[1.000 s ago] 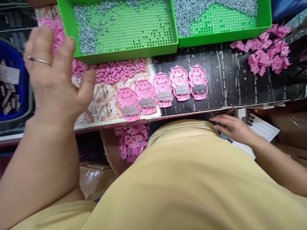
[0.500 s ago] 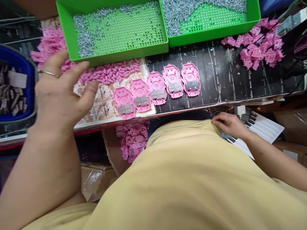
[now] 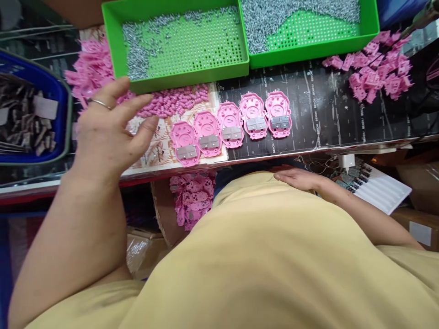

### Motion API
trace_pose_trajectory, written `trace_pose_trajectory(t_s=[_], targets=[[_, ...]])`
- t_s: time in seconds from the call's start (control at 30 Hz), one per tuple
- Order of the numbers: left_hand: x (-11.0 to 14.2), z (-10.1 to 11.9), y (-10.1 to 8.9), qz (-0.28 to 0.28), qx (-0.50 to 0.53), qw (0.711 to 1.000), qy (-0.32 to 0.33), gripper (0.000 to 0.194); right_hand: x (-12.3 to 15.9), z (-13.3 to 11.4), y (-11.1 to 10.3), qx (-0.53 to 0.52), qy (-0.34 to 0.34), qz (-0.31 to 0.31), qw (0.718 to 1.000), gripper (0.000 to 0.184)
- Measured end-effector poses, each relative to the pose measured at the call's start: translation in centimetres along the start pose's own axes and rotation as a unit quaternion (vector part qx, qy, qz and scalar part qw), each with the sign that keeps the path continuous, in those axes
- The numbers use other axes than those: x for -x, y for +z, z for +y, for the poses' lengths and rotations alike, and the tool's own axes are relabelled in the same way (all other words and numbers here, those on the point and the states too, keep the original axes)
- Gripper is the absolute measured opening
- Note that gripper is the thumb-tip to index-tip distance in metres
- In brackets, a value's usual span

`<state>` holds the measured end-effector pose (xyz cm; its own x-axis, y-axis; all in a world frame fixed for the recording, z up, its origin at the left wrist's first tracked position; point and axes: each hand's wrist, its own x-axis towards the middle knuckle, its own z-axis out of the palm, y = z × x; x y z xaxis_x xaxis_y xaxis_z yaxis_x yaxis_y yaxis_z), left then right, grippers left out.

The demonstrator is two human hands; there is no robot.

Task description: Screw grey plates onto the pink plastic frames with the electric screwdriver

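My left hand (image 3: 109, 128), with a ring on one finger, hovers over the patterned mat (image 3: 151, 151), its fingers stretched toward a heap of small pink pellets (image 3: 171, 101). Nothing is in it. Several pink shells (image 3: 233, 125) with grey inserts lie in a row along the bench's front edge, right of that hand. My right hand (image 3: 298, 178) rests flat on my yellow shirt below the bench edge, fingers out, holding nothing.
Two green trays (image 3: 192, 75) holding small metal screws stand at the back. A blue bin (image 3: 63, 123) of grey parts is at left. Pink clips (image 3: 373, 75) are piled at right, more pink pieces (image 3: 89, 68) at back left. A bag of pink shells (image 3: 192, 201) hangs below.
My left hand has come right and down from the blue bin toward the pink pellets. My right hand has shifted left from under the bench onto my shirt and flattened.
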<state>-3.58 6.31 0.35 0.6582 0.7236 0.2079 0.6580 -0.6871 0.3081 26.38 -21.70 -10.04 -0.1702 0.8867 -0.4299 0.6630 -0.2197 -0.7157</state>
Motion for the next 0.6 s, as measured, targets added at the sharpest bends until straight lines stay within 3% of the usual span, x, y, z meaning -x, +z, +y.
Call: trace_pose_trajectory(t_s=[0.2,0.43,0.6], targets=[[1.3,-0.4,-0.2,0.006,0.009,1.0,0.002,0.044,1.5,-0.5,-0.2,-0.014,0.056,-0.021,0.998,0.063],[2.7,-0.6,0.1,-0.004,-0.013,1.0,0.021,0.043,3.9,0.2,-1.1,0.013,0.056,0.0,0.998,0.066],[2.9,-0.5,0.4,-0.03,-0.013,0.999,0.03,0.047,2.5,0.1,-2.9,0.005,0.075,-0.059,0.995,0.064]])
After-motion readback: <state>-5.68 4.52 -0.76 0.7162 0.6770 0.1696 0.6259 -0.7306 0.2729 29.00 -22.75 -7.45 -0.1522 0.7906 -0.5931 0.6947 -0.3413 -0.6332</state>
